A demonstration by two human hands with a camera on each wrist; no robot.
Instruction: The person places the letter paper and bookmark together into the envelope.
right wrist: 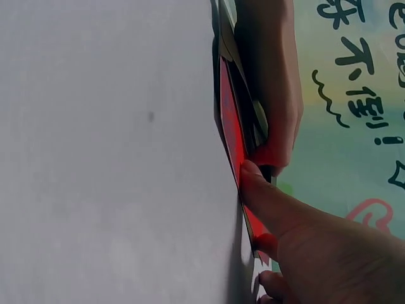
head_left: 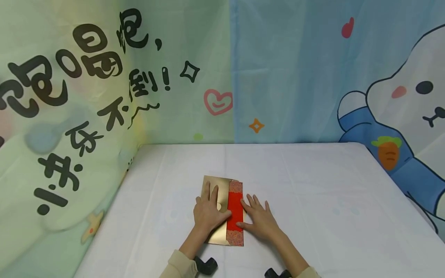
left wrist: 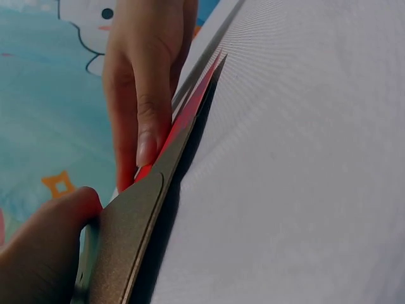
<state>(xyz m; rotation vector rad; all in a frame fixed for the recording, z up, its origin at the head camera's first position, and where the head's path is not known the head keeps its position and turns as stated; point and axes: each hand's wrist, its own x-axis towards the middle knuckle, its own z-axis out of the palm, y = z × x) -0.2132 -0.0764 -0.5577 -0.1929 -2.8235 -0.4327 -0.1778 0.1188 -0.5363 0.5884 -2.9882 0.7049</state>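
Observation:
A folded card [head_left: 219,235] with a shiny gold face lies on the white table in the head view. Along its right side runs a bright red strip [head_left: 235,206] with patterned ends. My left hand [head_left: 207,212] rests on the gold part, fingers straight, thumb reaching to the red strip. At the strip's right edge is my right hand [head_left: 260,221], fingers spread, its thumb and index fingertip touching the edge. In the right wrist view, the thumb [right wrist: 272,199] presses on the red strip. From the left wrist view, the card [left wrist: 130,231] stands partly raised in layers.
White cloth covers the table [head_left: 330,200]. Black wrist devices [head_left: 206,266] sit below both hands. A printed curtain [head_left: 180,77] with writing and a cartoon animal [head_left: 399,100] stands along the back and sides of the table.

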